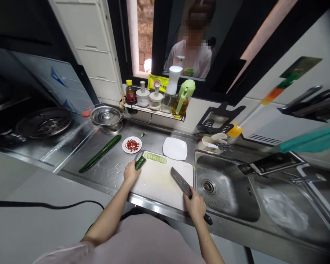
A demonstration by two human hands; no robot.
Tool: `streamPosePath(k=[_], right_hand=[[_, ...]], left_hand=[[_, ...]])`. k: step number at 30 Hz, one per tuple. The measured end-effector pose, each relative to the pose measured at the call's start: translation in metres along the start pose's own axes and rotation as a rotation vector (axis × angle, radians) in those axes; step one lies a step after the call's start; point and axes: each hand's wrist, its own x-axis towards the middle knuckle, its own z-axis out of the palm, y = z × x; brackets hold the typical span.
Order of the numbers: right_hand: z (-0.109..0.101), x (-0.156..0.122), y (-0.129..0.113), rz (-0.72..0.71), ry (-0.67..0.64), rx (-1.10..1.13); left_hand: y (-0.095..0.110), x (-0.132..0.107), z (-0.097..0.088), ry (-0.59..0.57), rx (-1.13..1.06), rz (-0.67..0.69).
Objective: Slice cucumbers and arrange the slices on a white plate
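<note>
My left hand (pixel 132 173) is closed on a short cucumber piece (pixel 140 162) at the left edge of the white cutting board (pixel 156 183). A row of overlapping cucumber slices (pixel 155 157) lies along the board's far edge. In my right hand (pixel 195 206) is the black handle of a kitchen knife (pixel 181 182), its blade slanting up and left over the board's right part. Beyond the board sits a white square plate (pixel 175 149). To the left stands a small white dish (pixel 132 145) of chopped red pieces, and a whole cucumber (pixel 100 153) lies farther left.
A steel sink (pixel 225 190) with a faucet (pixel 272 163) is at the right. A lidded steel pot (pixel 107 119) stands at the back left, near a stove burner (pixel 44 123). Seasoning jars and an oil bottle (pixel 184 98) line a wall rack. Cucumber scraps (pixel 143 134) lie behind the board.
</note>
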Motion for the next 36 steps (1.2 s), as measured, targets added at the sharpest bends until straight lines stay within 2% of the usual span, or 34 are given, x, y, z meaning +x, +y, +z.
streamPosePath(k=[5,11,21,26,29,31,34,36], right_hand=[[-0.002,-0.001,-0.001,0.002,-0.017,0.005],[-0.005,-0.003,-0.003,0.006,-0.016,0.005],[-0.001,-0.002,0.0,0.022,-0.013,0.011],[-0.002,-0.001,0.0,0.018,-0.005,0.025],[-0.003,-0.002,-0.001,0.017,-0.001,0.032],[-0.002,-0.003,-0.001,0.026,0.005,0.044],[-0.001,-0.005,-0.001,0.046,0.014,0.067],[-0.001,-0.007,0.0,0.053,0.021,0.078]], left_hand=[[0.003,0.023,-0.002,0.04,-0.018,-0.087],[0.006,0.038,-0.003,0.053,-0.021,-0.116],[0.003,0.048,-0.001,0.028,0.001,-0.125],[0.006,0.045,-0.009,0.021,0.01,-0.118],[0.017,0.034,-0.013,0.129,0.06,-0.055],[0.029,0.023,-0.011,0.188,0.071,0.063],[0.051,0.01,0.004,0.098,0.019,0.235],[0.065,0.006,0.019,0.0,-0.019,0.269]])
